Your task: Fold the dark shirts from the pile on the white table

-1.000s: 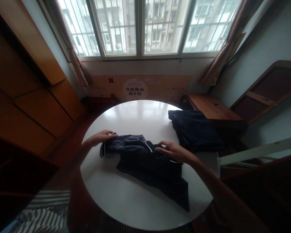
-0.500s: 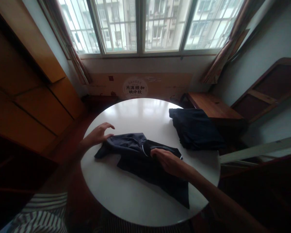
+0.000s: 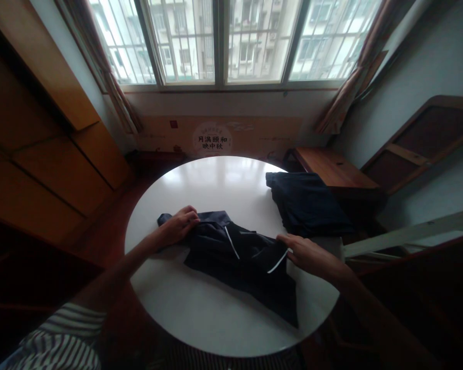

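Note:
A dark navy shirt (image 3: 239, 272) with black parts edged in white piping lies partly folded on the round white table (image 3: 216, 321). My left hand (image 3: 183, 223) rests on its upper left part, fingers curled down and closed on the cloth. At the other end, my right hand (image 3: 303, 252) pinches the black, white-edged part near the piping. The cloth between my hands lies in loose creases, and one corner points toward the table's near right edge. Both sets of fingertips are partly hidden.
A folded stack of dark clothing (image 3: 308, 203) lies on the table's far right side. Behind it stands a low wooden table (image 3: 335, 167). Yellow-brown cabinets (image 3: 61, 164) line the left, and a pale bar (image 3: 393, 234) crosses at the right.
My left hand has come down and right onto the cloth, closing on it. My right hand has moved right, drawing the black part with it, so its white edging shows more.

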The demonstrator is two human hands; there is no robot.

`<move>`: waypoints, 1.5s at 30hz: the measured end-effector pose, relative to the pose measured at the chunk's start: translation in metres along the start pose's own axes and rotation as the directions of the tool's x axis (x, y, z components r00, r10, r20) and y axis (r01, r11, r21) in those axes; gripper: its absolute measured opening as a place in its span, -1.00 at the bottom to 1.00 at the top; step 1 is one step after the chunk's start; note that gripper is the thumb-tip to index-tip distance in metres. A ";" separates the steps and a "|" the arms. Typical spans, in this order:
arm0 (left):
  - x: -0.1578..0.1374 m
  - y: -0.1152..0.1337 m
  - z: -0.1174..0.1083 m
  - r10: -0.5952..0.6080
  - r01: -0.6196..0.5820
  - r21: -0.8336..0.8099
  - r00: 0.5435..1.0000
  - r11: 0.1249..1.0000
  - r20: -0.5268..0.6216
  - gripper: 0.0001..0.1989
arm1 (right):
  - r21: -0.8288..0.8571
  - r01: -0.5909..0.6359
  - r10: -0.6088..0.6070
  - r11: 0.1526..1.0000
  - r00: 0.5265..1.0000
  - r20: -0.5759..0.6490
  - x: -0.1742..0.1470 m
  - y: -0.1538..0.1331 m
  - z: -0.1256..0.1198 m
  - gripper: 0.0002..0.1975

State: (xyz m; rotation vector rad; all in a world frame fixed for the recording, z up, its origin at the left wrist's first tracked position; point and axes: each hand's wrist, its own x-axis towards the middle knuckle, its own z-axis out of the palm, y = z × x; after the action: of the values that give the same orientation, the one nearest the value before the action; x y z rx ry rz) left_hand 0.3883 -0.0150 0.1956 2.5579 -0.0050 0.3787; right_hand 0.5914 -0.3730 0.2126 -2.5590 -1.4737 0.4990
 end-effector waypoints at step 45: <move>0.048 -0.066 -0.038 -0.201 0.179 0.226 0.976 0.958 0.079 -0.69 | -0.087 0.294 -0.305 0.952 0.937 -0.172 0.099 -0.068 -0.020 -0.81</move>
State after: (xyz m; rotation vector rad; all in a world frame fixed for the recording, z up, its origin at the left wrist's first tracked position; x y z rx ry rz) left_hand 0.4298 0.0646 0.2044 2.7604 0.2578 0.1838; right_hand 0.5896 -0.2522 0.2300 -2.2865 -1.7873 0.1733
